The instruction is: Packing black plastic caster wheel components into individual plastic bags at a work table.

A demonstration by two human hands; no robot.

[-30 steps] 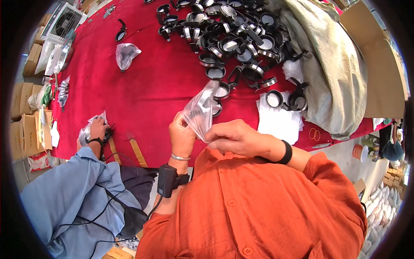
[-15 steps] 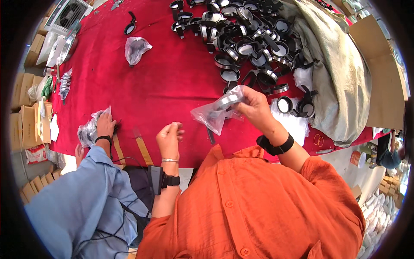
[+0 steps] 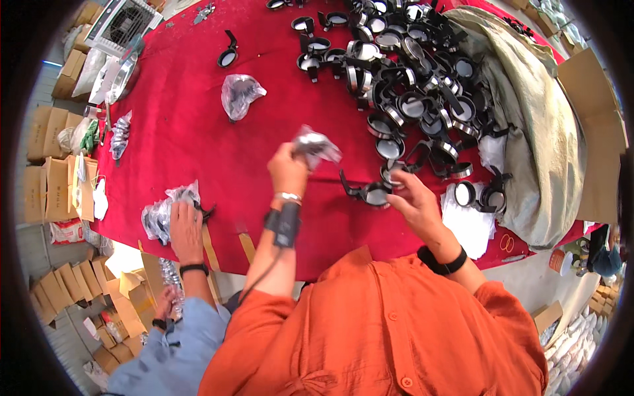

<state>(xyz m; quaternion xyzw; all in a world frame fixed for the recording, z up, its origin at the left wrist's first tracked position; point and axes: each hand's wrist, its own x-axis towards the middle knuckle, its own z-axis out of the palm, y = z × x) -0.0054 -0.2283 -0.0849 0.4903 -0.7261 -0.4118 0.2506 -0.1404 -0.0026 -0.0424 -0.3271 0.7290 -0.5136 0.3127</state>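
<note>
- The left hand point(image 3: 288, 171) is holding a clear-bagged piece point(image 3: 318, 146) above the red-covered tabletop point(image 3: 198, 145); its fingers are grasping the near end, and blur is hiding the detail.
- The right hand point(image 3: 422, 208) is hovering just beside a loose black ring piece point(image 3: 377, 196), which is lying on the tabletop; its fingers are standing parted, and I cannot tell whether a fingertip is touching anything.
- A heap of black and silver round pieces point(image 3: 413, 105) is spreading over the far right, beside a beige cloth point(image 3: 531, 138).
- White sheets point(image 3: 466, 226) are lying to the right of the right hand.
- Another bagged piece point(image 3: 242, 97) is lying beyond the left hand, with a single black piece point(image 3: 228, 58) farther out.
- At the left, a co-worker's hand point(image 3: 188, 231) is resting against a bagged bundle point(image 3: 157, 219).
</note>
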